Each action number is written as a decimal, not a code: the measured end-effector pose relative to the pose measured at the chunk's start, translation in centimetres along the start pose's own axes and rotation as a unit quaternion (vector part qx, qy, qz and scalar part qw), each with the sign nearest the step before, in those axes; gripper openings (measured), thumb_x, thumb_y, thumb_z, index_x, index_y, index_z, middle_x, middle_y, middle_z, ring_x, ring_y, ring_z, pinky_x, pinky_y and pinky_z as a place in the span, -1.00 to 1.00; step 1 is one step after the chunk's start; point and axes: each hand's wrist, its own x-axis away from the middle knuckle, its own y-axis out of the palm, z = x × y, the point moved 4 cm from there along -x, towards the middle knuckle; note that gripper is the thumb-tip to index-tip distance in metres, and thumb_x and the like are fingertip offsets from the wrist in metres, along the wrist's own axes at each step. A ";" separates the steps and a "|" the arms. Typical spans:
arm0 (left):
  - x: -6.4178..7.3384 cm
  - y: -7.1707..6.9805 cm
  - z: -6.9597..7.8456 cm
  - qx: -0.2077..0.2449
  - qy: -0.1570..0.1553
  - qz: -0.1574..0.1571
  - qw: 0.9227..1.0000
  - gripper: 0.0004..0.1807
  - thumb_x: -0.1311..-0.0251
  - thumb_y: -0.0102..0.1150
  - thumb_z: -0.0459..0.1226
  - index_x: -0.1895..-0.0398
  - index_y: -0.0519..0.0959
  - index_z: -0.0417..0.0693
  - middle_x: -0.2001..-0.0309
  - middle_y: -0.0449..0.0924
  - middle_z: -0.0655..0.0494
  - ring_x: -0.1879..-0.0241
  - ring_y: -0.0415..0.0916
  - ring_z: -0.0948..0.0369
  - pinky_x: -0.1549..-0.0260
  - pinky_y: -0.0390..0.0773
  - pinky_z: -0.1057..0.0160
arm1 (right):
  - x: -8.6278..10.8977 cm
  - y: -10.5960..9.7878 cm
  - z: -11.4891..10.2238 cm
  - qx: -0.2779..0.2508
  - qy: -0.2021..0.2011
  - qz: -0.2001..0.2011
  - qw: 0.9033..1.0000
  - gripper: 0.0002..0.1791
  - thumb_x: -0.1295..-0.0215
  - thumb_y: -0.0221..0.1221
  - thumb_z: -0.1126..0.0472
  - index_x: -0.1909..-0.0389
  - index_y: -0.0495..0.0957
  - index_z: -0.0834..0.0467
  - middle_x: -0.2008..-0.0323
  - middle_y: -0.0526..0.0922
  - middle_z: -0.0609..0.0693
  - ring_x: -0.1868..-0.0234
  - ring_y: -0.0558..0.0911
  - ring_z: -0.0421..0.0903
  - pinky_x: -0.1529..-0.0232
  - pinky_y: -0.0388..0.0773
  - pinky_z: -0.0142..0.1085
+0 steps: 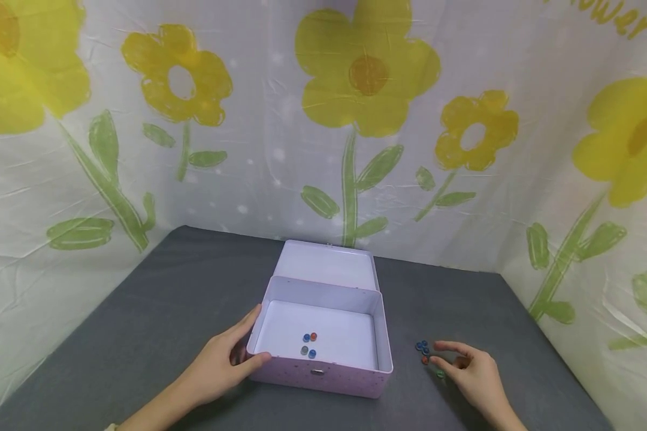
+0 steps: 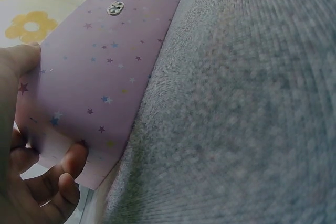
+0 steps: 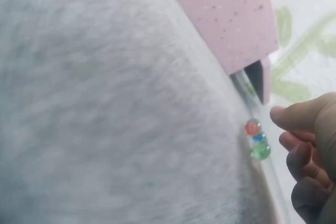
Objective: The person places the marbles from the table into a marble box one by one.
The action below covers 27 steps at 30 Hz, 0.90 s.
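A pink star-patterned tin box [image 1: 350, 379] stands with its lid [image 1: 326, 263] folded back. Inside, several glass marbles [image 1: 313, 354] lie on the white floor, in blue, orange-red and greyish. My left hand [image 1: 215, 365] grips the box's left end, its thumb at the front rim and its fingers along the side; the left wrist view shows fingers against the pink wall [image 2: 89, 72]. To the right of the box lie more marbles [image 1: 422, 346], blue, orange and a green one [image 1: 440, 374]. My right hand [image 1: 477, 374] is beside them, thumb and forefinger apart, nothing seen between them.
A dark grey cloth [image 1: 194, 287] covers the table under the box. Behind and at both sides hangs a white curtain [image 1: 259, 167] printed with yellow flowers. The silver clasp [image 1: 317, 372] is on the box's front wall.
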 end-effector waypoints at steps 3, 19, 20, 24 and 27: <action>0.0 0.0 0.0 0.002 -0.004 -0.002 1.000 -0.02 -0.26 0.49 0.07 -0.67 0.25 0.06 -0.26 0.52 -0.01 0.44 0.33 0.40 0.46 0.42 0.37 | 0.3 0.2 0.5 0.005 0.019 -0.011 1.000 -0.67 -0.20 0.54 0.18 0.02 0.81 0.13 0.75 0.48 -0.12 0.73 0.26 -0.30 0.65 0.22 -0.41; 0.0 0.0 0.1 0.002 -0.002 -0.008 1.000 -0.02 -0.27 0.48 0.06 -0.67 0.25 0.03 -0.24 0.52 -0.05 0.46 0.32 0.39 0.48 0.42 0.36 | 0.5 0.3 1.6 0.024 0.059 -0.025 0.998 -0.69 -0.14 0.59 0.09 0.11 0.83 0.07 0.75 0.54 -0.09 0.72 0.34 -0.25 0.60 0.27 -0.38; 0.0 0.0 0.1 0.002 -0.003 -0.008 1.000 -0.02 -0.27 0.48 0.07 -0.67 0.24 0.03 -0.22 0.53 -0.05 0.46 0.33 0.39 0.48 0.42 0.36 | 0.5 0.2 1.7 0.028 0.062 -0.026 0.997 -0.68 -0.12 0.60 0.07 0.11 0.84 0.06 0.74 0.56 -0.08 0.72 0.36 -0.24 0.59 0.28 -0.38; -0.1 0.0 0.1 0.000 -0.007 -0.010 1.000 -0.01 -0.27 0.48 0.08 -0.68 0.24 0.03 -0.18 0.54 -0.03 0.45 0.33 0.39 0.47 0.42 0.37 | 0.2 -0.2 2.2 0.037 0.076 -0.038 0.996 -0.63 -0.08 0.62 0.04 0.10 0.83 0.08 0.71 0.58 -0.05 0.71 0.37 -0.22 0.58 0.30 -0.37; -0.1 0.0 0.0 -0.002 -0.010 -0.012 1.000 -0.01 -0.27 0.47 0.09 -0.68 0.23 0.04 -0.22 0.52 -0.03 0.44 0.34 0.39 0.46 0.42 0.37 | 0.0 -0.6 2.7 0.032 0.091 -0.046 0.994 -0.60 -0.08 0.62 0.03 0.09 0.83 0.09 0.58 0.70 -0.04 0.69 0.45 -0.17 0.57 0.34 -0.35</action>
